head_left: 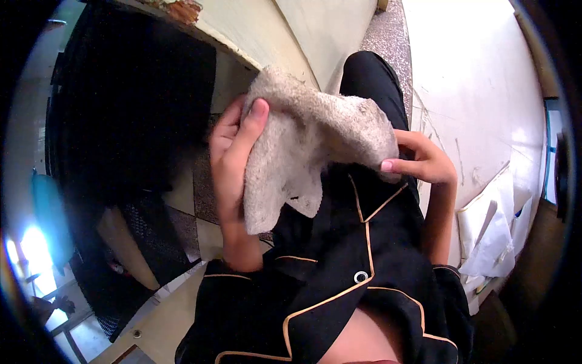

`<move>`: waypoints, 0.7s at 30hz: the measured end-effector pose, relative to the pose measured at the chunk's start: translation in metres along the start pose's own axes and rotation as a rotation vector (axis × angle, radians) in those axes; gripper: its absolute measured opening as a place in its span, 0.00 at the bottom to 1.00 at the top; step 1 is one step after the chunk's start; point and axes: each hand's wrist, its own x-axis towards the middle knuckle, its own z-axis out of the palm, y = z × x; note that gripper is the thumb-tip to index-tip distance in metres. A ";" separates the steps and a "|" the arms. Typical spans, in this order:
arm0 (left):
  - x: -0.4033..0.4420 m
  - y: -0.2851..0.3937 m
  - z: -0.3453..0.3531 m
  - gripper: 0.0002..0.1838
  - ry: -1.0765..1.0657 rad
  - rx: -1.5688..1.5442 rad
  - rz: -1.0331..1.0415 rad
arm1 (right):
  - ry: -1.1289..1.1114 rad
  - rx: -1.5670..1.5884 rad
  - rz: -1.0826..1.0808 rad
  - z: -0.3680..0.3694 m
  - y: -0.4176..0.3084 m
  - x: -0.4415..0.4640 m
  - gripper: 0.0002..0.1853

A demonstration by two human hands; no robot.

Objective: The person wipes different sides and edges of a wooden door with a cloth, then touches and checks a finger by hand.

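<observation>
Above the black shirt [327, 267], a matted, speckled grey cloth [288, 139], rumpled and ragged-edged, is held; it is gripped at 9 o'clock by the left hand [235, 142] and at 3 by the right hand [427, 161]. Its long axis is slanted from 10 to 4 o'clock, loose corners being pointed toward 6 and 7.

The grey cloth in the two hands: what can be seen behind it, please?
Past the upper edge of the grey cloth show a black trouser leg and a pale panel; below it, the black shirt. Whatever lies directly behind the cloth is covered and cannot be seen.
</observation>
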 end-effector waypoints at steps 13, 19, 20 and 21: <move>0.009 -0.052 -0.033 0.15 -0.427 0.786 -0.140 | 0.247 0.386 -0.334 -0.015 -0.047 -0.056 0.17; 0.015 -0.058 -0.027 0.15 -0.372 0.887 0.196 | 0.594 0.056 -0.249 0.007 -0.075 -0.031 0.17; 0.014 -0.053 -0.026 0.15 -0.382 0.904 0.196 | 0.585 -0.176 -0.254 0.002 -0.077 -0.022 0.17; 0.011 -0.045 -0.023 0.14 -0.261 0.812 0.176 | 0.587 -0.405 -0.265 -0.003 -0.079 -0.012 0.16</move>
